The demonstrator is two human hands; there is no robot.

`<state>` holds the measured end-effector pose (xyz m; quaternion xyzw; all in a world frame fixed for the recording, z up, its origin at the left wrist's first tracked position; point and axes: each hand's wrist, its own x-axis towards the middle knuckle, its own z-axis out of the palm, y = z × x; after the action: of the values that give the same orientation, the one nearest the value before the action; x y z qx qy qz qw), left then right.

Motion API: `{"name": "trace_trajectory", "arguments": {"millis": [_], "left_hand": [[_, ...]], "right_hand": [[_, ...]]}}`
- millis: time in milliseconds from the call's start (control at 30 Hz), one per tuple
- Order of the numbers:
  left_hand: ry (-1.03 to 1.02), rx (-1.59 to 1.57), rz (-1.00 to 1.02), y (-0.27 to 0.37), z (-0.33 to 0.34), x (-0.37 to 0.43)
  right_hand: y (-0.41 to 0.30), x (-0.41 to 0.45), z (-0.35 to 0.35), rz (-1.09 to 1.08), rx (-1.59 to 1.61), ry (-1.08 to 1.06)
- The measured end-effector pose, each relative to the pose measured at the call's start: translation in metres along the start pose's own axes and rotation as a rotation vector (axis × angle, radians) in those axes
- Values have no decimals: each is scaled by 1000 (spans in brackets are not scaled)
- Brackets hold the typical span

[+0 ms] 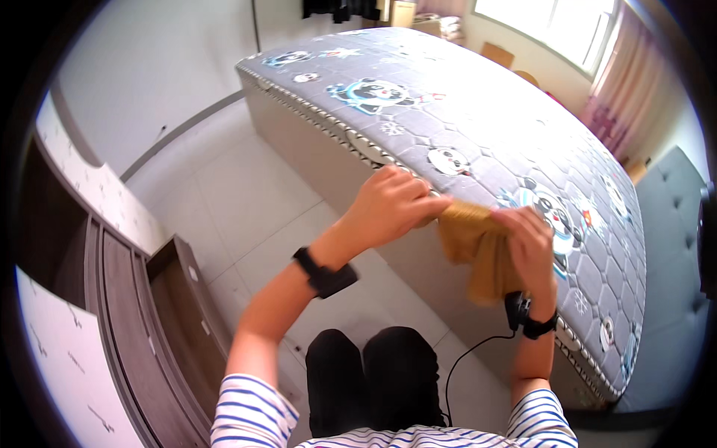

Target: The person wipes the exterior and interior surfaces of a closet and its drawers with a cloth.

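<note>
Between my two hands hangs a mustard-brown cloth, slightly blurred, in front of the bed's near side. My left hand pinches its upper left edge, knuckles up. The upper right edge is gripped by my right hand, whose fingers curl over the fabric. A mattress with a grey quilted cover, printed with pandas and snowflakes, lies just beyond both hands. Whether the cloth touches the mattress edge I cannot tell. Each wrist wears a black strap with a small device, and a black cable runs from the right one.
At the left an open wooden drawer juts from a cabinet over the tiled floor. A grey tufted headboard stands at the right end of the bed. Behind it are a window and a curtain.
</note>
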<state>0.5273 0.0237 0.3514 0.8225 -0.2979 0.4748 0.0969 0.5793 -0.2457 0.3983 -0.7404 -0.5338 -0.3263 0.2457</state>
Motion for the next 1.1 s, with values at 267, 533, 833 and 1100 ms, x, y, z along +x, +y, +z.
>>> {"name": "trace_trajectory", "arguments": {"millis": [267, 533, 833, 1100], "left_hand": [[88, 1, -403, 6, 192, 3], [-48, -100, -414, 5, 187, 0], [-237, -258, -233, 112, 176, 31], [33, -260, -84, 152, 224, 42]], "right_hand": [[36, -97, 28, 303, -468, -571], [41, -99, 12, 238, -391, -601], [44, -189, -159, 402, -144, -742], [66, -268, -182, 181, -153, -714]]}}
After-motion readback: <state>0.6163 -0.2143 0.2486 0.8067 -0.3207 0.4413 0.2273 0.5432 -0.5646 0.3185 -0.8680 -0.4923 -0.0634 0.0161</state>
